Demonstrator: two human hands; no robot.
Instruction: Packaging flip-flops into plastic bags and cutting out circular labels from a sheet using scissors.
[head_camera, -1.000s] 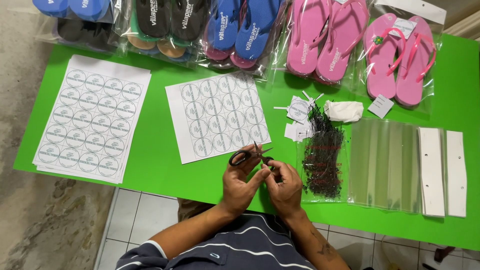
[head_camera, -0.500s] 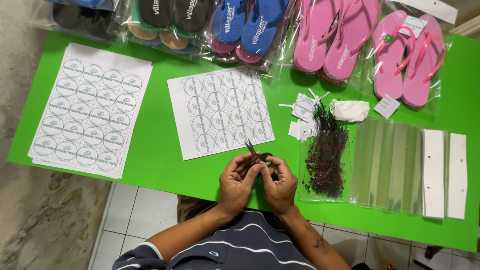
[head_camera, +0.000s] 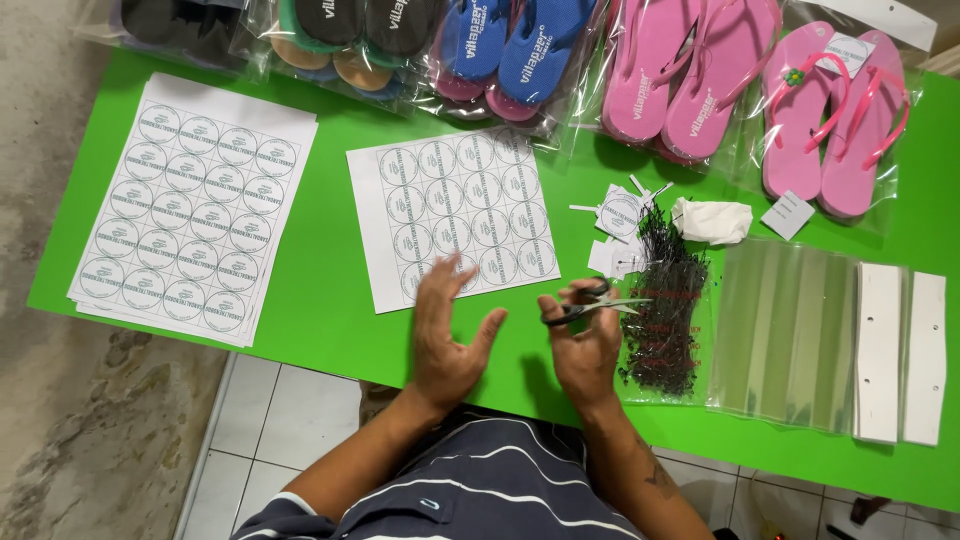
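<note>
**Scissors in the right hand, left hand open over the label sheet**

The right hand (head_camera: 585, 345) grips a pair of small black-handled metal scissors (head_camera: 592, 305), fingers curled through the loops, blades pointing right toward a heap of thin black tag fasteners (head_camera: 665, 300). The left hand (head_camera: 445, 335) hovers empty, palm turned inward, fingers spread and blurred, its tips over the lower edge of a white paper sheet of round printed labels (head_camera: 455, 205). Both forearms rise from the near edge of the bright green table (head_camera: 330, 290).
</note>
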